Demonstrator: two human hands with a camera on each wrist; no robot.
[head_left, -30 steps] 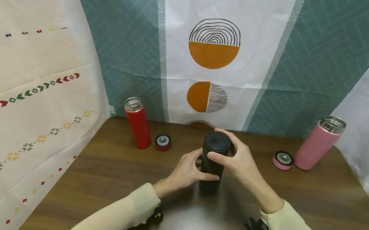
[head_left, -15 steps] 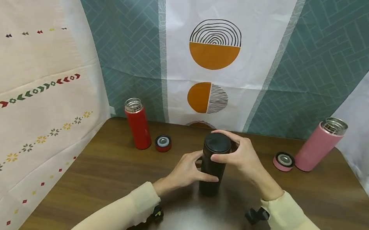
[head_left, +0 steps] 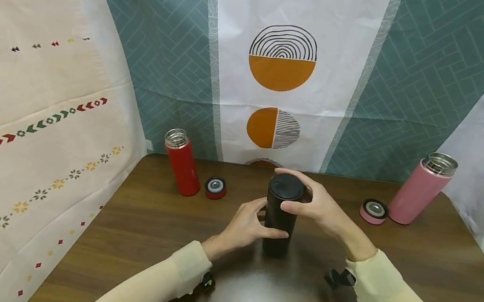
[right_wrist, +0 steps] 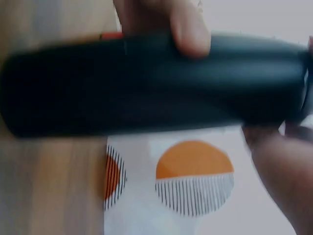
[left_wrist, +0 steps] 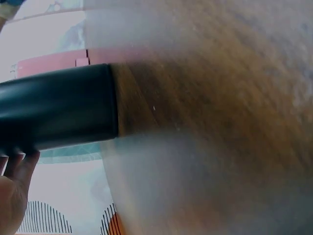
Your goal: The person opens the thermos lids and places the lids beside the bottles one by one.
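A black bottle (head_left: 279,221) with a black lid (head_left: 286,186) stands upright on the table in the head view. My left hand (head_left: 241,226) grips its body from the left, the thumb lying across the front. At the top, my right hand (head_left: 322,208) holds the lid from the right, thumb in front and fingers behind. In the left wrist view the dark bottle (left_wrist: 58,107) lies sideways across the picture, fingers (left_wrist: 23,174) at its lower edge. The right wrist view shows the bottle (right_wrist: 137,88) blurred, with the left thumb (right_wrist: 191,34) over it.
An uncapped red bottle (head_left: 182,167) stands at the back left beside its red lid (head_left: 215,188). At the back right is an uncapped pink bottle (head_left: 421,194) with its pink lid (head_left: 373,212). Patterned cloths hang behind the wooden table (head_left: 155,242) and along its left side.
My right thumb has shifted slightly rightward along the front of the lid, while the fingertips behind moved slightly left. The left hand keeps its hold, and the bottle stays in place.
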